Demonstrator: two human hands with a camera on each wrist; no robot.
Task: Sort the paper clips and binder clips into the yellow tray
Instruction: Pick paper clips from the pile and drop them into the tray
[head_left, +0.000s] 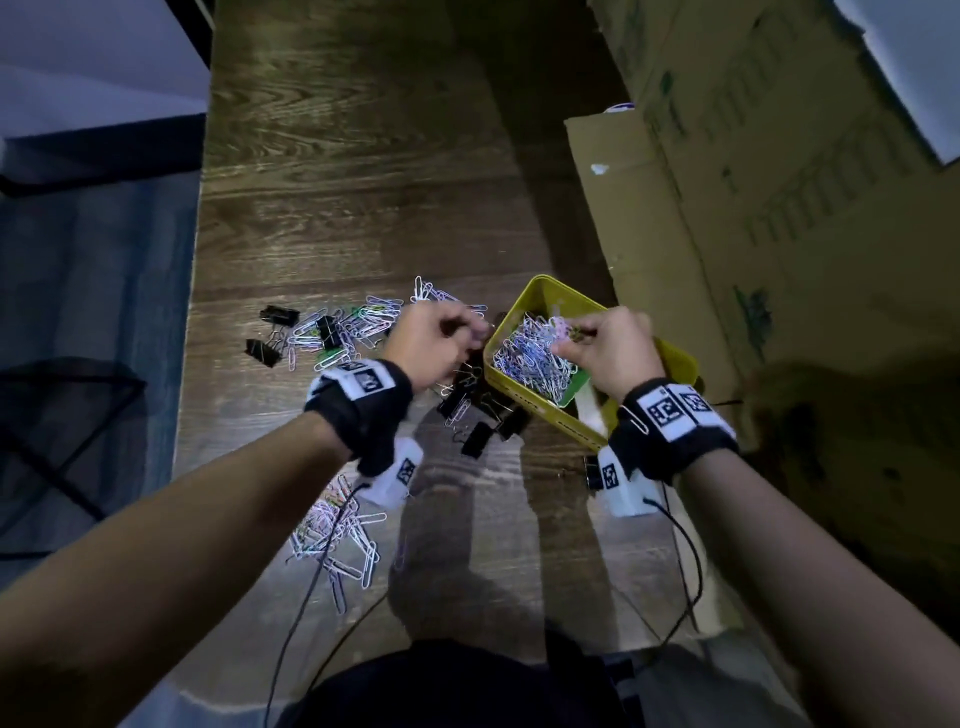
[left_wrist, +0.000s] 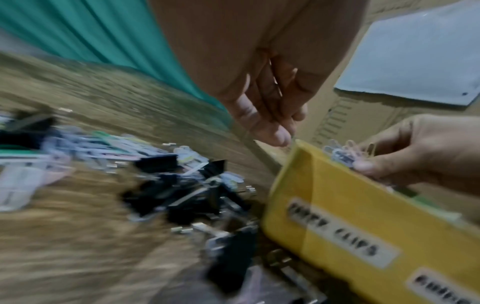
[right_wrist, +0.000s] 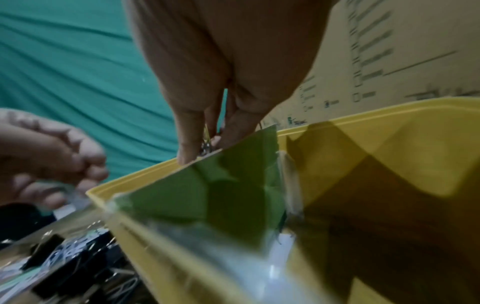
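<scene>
The yellow tray (head_left: 670, 358) stands at the table's right, split by a green divider (head_left: 577, 387); its left compartment holds a heap of paper clips (head_left: 530, 358). My right hand (head_left: 569, 332) hovers over that heap and pinches a small bunch of paper clips (left_wrist: 342, 154). My left hand (head_left: 470, 332) is just left of the tray's rim, fingers curled together on what looks like a few thin paper clips. Loose paper clips (head_left: 353, 325) and black binder clips (head_left: 475, 410) lie on the wood beside the tray. The tray's right compartment (right_wrist: 376, 185) shows no clips.
Tall cardboard boxes (head_left: 753, 208) stand close behind and to the right of the tray. Another patch of paper clips (head_left: 337, 535) lies under my left forearm. More binder clips (head_left: 275, 332) sit far left near the table's edge (head_left: 189, 322). Thin black cables (head_left: 691, 571) hang from both wrists.
</scene>
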